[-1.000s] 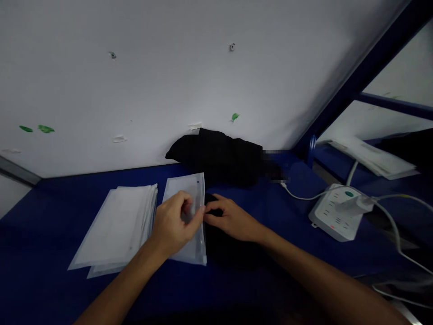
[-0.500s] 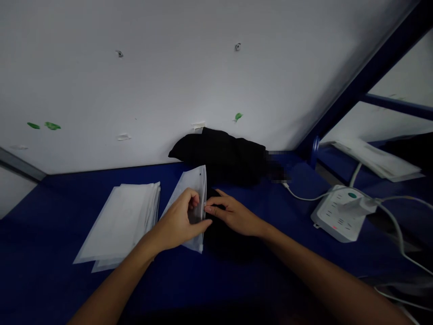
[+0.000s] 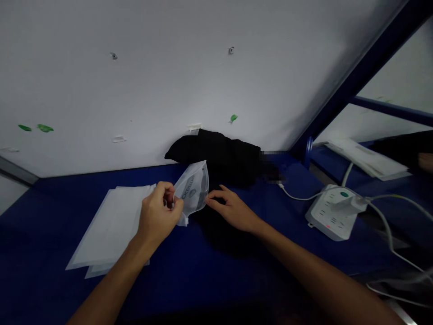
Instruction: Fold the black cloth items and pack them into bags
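Note:
A frosted zip bag [image 3: 193, 186] with dark printing is held up between my two hands, its mouth parted toward the right. My left hand [image 3: 161, 208] pinches the bag's left side with thumb and fingers. At the opposite edge, near the zip strip, the thumb and forefinger of my right hand [image 3: 230, 208] grip the bag. Left of it lies a stack of similar frosted bags [image 3: 108, 228], partly covered by my left hand and forearm. Behind the held bag, a heap of black cloth [image 3: 216, 151] rests against the wall.
A white power strip [image 3: 333, 214] with a plug and cables sits at the right on the blue tabletop [image 3: 189, 271]. A white charging cable [image 3: 294, 197] runs to the cloth. Blue metal framing [image 3: 352, 85] slopes along the right, with more white sheets [image 3: 368, 160] beyond it.
My left hand has moved left and turned into a pinch, pulling the bag's side. The bag's mouth has spread and its printing now shows. My right hand stays at its edge.

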`<state>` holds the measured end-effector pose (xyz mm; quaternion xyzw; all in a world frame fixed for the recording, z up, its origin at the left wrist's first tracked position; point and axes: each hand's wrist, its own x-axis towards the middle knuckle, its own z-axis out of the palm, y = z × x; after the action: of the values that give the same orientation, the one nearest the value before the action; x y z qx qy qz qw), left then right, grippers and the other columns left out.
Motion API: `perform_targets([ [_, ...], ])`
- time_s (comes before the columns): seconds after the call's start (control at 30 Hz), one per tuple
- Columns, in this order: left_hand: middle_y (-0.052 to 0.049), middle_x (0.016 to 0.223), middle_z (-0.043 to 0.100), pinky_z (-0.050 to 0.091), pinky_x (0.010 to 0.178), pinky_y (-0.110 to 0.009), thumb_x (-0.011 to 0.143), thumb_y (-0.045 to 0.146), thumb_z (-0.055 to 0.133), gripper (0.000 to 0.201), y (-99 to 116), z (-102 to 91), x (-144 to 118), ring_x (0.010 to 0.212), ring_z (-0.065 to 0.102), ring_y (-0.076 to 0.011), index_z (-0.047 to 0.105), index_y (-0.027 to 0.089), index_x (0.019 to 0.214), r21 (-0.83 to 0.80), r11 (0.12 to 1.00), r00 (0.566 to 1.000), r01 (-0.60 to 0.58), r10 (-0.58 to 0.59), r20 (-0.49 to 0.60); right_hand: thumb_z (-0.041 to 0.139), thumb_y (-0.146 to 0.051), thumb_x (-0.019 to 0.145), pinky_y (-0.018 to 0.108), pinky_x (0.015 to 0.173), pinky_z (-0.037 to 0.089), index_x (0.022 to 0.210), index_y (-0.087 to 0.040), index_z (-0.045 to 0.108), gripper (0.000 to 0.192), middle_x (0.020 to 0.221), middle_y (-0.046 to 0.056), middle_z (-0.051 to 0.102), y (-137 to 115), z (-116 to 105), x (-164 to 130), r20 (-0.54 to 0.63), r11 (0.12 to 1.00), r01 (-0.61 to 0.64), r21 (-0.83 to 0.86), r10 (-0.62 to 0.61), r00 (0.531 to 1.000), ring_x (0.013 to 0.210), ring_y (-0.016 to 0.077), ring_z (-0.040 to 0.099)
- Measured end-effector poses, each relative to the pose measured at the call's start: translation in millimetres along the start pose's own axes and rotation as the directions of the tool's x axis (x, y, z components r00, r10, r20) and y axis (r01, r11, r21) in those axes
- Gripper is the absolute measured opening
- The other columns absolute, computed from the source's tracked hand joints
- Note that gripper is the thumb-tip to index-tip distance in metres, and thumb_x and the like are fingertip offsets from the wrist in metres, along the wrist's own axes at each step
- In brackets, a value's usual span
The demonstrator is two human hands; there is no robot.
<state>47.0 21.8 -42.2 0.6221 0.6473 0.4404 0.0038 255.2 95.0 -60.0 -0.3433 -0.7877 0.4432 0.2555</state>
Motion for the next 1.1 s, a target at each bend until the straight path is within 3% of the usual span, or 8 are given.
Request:
perform_targets([
  [0.17,0.005,0.07,0.052,0.044,0.053,-0.019,0.077,0.004,0.055,0.024,-4.1,2.2,0.1,0.054,0.05,-0.0071,0.061,0.02,0.095,0.164,0.928,0.936,-0.334,0.346,-0.055,0.064,-0.045,0.089,0.053,0.122,0.011,0.105,-0.029,0.072,0.024,0.109,-0.003,0.073,-6.1,-10.2,-3.6,0.202,1.0,0.002,-0.01,0.0,0.979,0.139,0.0274,0.043],
  [0.3,0.003,0.075,0.06,0.047,0.057,-0.024,0.078,0.005,0.051,0.037,-7.8,6.9,-4.6,0.058,0.057,-0.0112,0.056,0.02,0.111,0.141,0.906,0.907,-0.399,0.368,0.206,0.072,-0.038,0.083,0.045,0.123,0.011,0.103,-0.029,0.075,0.022,0.101,-0.005,0.074,-22.4,-44.6,-11.7,0.59,0.991,0.126,0.039,-0.125,0.797,0.121,0.0219,0.06],
  [0.4,0.004,0.075,0.062,0.047,0.057,-0.026,0.079,0.008,0.052,0.046,-5.8,7.1,-8.2,0.059,0.06,-0.0135,0.048,0.021,0.123,0.024,0.961,0.853,-0.277,0.234,0.466,0.075,-0.032,0.08,0.042,0.115,0.032,0.099,-0.027,0.078,0.02,0.097,-0.003,0.074,-28.4,-65.0,-15.3,0.664,0.981,0.087,0.175,-0.183,0.725,0.109,0.0218,0.067],
  [0.5,0.003,0.079,0.064,0.047,0.059,-0.027,0.082,0.013,0.054,0.051,0.1,5.0,-8.9,0.063,0.062,-0.0142,0.044,0.021,0.132,-0.089,0.991,0.807,-0.095,0.129,0.576,0.074,-0.03,0.08,0.037,0.096,0.048,0.102,-0.025,0.077,0.022,0.105,0.001,0.072,-22.2,-64.4,-12.2,0.59,0.951,0.003,0.31,-0.195,0.784,0.1,0.0206,0.067],
  [0.7,-0.003,0.086,0.068,0.051,0.063,-0.028,0.092,0.019,0.046,0.037,1.8,1.9,-2.1,0.073,0.065,-0.0162,0.064,0.022,0.125,-0.143,0.979,0.84,0.143,-0.044,0.541,0.073,-0.031,0.081,0.036,0.099,0.046,0.112,-0.026,0.073,0.031,0.111,0.001,0.07,-0.9,-33.6,0.8,0.549,0.939,-0.14,0.313,-0.059,0.834,0.105,0.0197,0.064],
  [0.8,-0.005,0.098,0.068,0.053,0.075,-0.032,0.094,0.015,0.043,0.038,4.9,0.5,-2.8,0.087,0.065,-0.0178,0.067,0.023,0.122,-0.16,0.987,0.87,-0.004,0.082,0.485,0.072,-0.029,0.082,0.039,0.107,0.041,0.123,-0.031,0.068,0.041,0.128,0.0,0.065,3.7,-23.0,1.8,0.513,0.912,-0.19,0.364,-0.026,0.858,0.12,0.0214,0.058],
  [0.93,-0.005,0.093,0.064,0.054,0.074,-0.033,0.092,0.01,0.042,0.048,15.1,1.6,-11.5,0.08,0.062,-0.0174,0.057,0.02,0.136,-0.101,0.936,0.814,-0.337,0.344,0.468,0.075,-0.028,0.079,0.042,0.113,0.036,0.136,-0.032,0.055,0.061,0.137,0.001,0.06,7.4,-14.9,0.6,0.332,0.827,-0.23,0.513,0.056,0.942,0.126,0.0218,0.055],
  [1.1,-0.006,0.095,0.064,0.055,0.069,-0.032,0.094,0.012,0.042,0.057,13.4,4.7,-13.5,0.079,0.063,-0.0177,0.035,0.021,0.15,-0.003,0.908,0.835,-0.42,0.387,0.392,0.081,-0.026,0.072,0.042,0.112,0.039,0.134,-0.026,0.054,0.068,0.132,0.005,0.063,7.8,-11.3,2.3,0.171,0.726,-0.212,0.654,0.13,0.977,0.12,0.0233,0.06],
])
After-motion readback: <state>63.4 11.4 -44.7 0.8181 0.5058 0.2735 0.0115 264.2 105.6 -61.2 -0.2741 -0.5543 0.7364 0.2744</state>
